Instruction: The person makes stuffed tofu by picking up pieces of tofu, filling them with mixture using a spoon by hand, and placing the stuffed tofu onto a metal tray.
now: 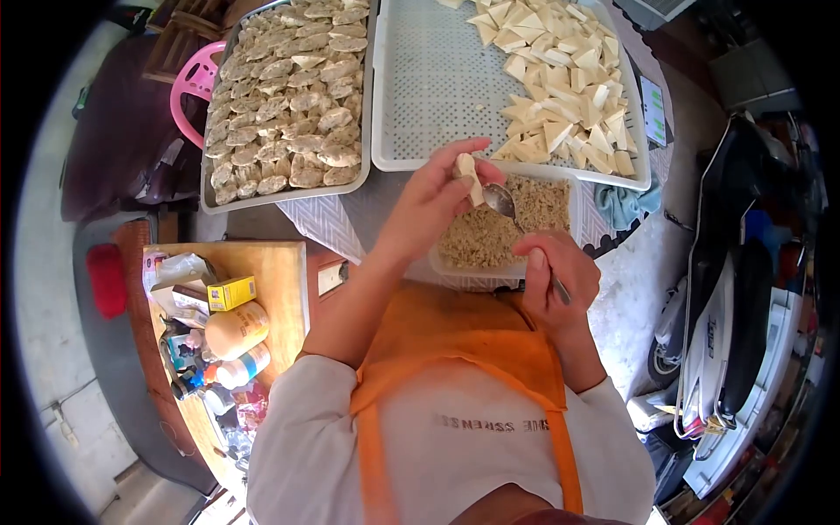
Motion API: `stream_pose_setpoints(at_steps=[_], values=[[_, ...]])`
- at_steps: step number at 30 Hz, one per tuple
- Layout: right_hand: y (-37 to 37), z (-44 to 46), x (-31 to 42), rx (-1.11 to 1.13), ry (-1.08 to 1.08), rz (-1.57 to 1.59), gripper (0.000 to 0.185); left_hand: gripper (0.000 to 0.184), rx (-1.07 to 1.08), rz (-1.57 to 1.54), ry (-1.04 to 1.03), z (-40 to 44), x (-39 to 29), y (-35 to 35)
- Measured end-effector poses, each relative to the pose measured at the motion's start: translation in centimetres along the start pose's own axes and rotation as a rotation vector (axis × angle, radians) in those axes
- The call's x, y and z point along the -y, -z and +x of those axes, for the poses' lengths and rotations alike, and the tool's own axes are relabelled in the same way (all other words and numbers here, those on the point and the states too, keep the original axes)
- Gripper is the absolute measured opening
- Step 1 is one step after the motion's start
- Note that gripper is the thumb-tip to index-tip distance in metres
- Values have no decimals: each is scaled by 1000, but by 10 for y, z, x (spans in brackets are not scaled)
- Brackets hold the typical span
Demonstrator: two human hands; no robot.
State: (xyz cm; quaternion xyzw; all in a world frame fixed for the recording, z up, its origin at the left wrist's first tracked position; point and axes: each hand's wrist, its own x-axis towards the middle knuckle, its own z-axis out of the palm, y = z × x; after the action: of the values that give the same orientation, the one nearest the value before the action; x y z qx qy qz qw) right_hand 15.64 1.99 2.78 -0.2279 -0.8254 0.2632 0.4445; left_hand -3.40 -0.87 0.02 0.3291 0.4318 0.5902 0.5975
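My left hand is closed around a pale tofu piece, fingers curled on both sides of it. In my right hand is a metal spoon, gripped by its handle, its bowl against or very near the tofu piece. Below both hands sits a white container of crumbly brown filling. Beyond them, a perforated white tray carries many cut tofu triangles on its right side.
At left, a metal tray bears rows of filled pieces. A pink chair back stands beside it. A wooden table with jars and boxes is at lower left. A blue-green cloth lies at right, near a scooter.
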Motion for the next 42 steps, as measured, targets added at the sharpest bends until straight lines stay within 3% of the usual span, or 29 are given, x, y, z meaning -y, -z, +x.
stream_pose_setpoints(at_steps=[10,13,16,19,23,26,29,36,42], values=[[-16,-11,-9,-23,54,-45,9,41,192,328,-172,-3,10,-9],[-14,-9,-17,-23,17,115,6,41,161,292,-169,-1,16,-6],[-5,-11,-18,-283,-525,455,11,40,46,166,-90,-6,9,2],[3,-1,-38,-22,-648,40,16,37,-14,102,-130,-5,4,7],[-19,-10,-53,338,-800,265,19,35,0,99,-121,-2,11,6],[-23,-13,-57,240,-920,471,20,35,-33,96,-64,-6,8,5],[-6,-12,-59,120,-961,588,22,36,-30,96,-49,-6,4,6],[27,-2,-43,-63,-829,687,24,33,59,174,-10,3,13,0],[12,8,-15,-56,-726,425,16,29,81,278,-3,5,18,-14]])
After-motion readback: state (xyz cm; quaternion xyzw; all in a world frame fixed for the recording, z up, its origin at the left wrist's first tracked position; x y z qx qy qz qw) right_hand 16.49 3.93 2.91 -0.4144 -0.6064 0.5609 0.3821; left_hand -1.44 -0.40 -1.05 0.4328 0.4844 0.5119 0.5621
